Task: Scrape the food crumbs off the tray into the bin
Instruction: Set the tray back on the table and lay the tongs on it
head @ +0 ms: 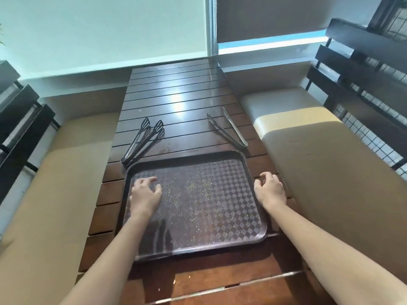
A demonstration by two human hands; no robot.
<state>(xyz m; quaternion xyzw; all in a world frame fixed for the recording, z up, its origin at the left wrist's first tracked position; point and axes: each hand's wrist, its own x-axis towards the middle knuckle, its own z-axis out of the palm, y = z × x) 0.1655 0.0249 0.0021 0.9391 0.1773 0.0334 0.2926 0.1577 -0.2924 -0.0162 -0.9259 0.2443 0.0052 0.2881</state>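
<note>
Dark brown rectangular plastic tray with a checker-textured floor and a raised rim lies flat on the dark slatted wooden table, near its front end, long side running across the view. Pale food crumbs are scattered over the tray floor, thickest around the middle and left half; a few stray specks also sit on the table in front of the tray.

Left hand hovers over or rests on the tray's left part, fingers loosely curled and spread, clamped on nothing; contact with the surface is hard to tell. Right hand sits at the tray's right rim, fingers loosely curled and apart, not closed round the rim; whether it touches the rim is unclear. So both grips are empty.

Handling judgement: the tray looks light, stiff, thin, probably slightly flexible if held by one corner. Textured floor likely holds crumbs, so tilting alone may not clear it; scraping needed. Best hold looks like the raised rim at the two short sides, kept level while carrying so crumbs do not slide off. Rim looks smooth, may be slippery.

No bin in view.

Beyond the tray lie two tongs: black-tipped slotted metal tongs at left, near the tray's far left corner, and plain metal tongs at right, apart from the tray. Tan cushioned benches flank the table.
</note>
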